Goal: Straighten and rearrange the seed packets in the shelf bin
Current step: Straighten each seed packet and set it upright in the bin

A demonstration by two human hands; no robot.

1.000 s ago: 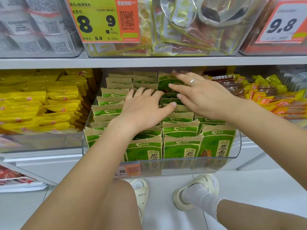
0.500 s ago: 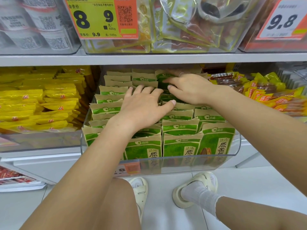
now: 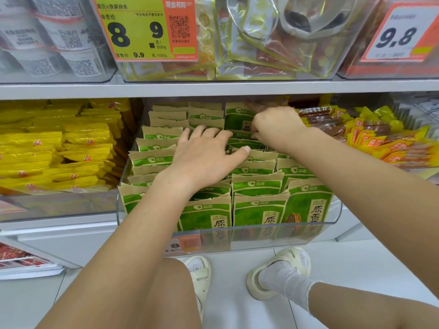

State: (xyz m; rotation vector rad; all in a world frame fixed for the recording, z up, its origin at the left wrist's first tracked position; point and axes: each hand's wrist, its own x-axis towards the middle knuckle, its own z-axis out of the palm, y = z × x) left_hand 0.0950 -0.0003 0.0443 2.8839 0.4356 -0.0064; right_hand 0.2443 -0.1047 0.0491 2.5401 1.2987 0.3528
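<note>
Seed packets (image 3: 259,186), green and tan, stand in rows inside the clear bin (image 3: 261,236) on the middle shelf, and I take that bin as my landmark. My left hand (image 3: 204,155) lies flat over the packets near the bin's middle, fingers spread and straight, thumb stretched out to the right and touching a packet top. My right hand (image 3: 273,128) reaches to the bin's back right part, fingers curled round one upright packet (image 3: 237,121) that shows more of its green face than its neighbours; a ring (image 3: 260,108) sits on one finger. At the bin's front the packets stand upright in neat columns; behind my left hand several lean or lie flatter. Left of the bin sit yellow snack packets (image 3: 59,150); right of it, red and yellow wrapped snacks (image 3: 380,138). Above the bin hangs a yellow price tag (image 3: 142,29).
</note>
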